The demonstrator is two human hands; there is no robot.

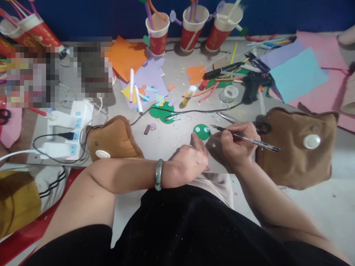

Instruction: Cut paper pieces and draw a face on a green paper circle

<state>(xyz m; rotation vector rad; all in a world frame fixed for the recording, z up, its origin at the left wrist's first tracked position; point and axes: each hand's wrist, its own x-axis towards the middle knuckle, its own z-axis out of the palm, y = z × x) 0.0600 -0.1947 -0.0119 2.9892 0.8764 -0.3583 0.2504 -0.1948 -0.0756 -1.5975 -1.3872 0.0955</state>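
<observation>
A small green paper circle [202, 132] with two pale round spots lies near the table's front edge. My left hand [191, 162] rests beside it, index finger stretched out to the circle's lower edge, the other fingers partly bent. In my right hand [240, 143] a clear-barrelled pen [256, 142] is gripped between thumb and fingers. Its tip points left, just right of the circle. Farther left lies a larger green paper shape [163, 112] with rounded lobes. A small brown piece [147, 129] lies beside a little paper with a purple heart drawing [152, 127].
Brown cushioned arm covers [294, 155] flank my arms. Behind lie a glue stick [189, 95], a tape roll [229, 94], a black glue gun [253, 85] and paper scraps. Red paper cups [191, 31] stand at the back. A power strip [83, 123] with cords lies left.
</observation>
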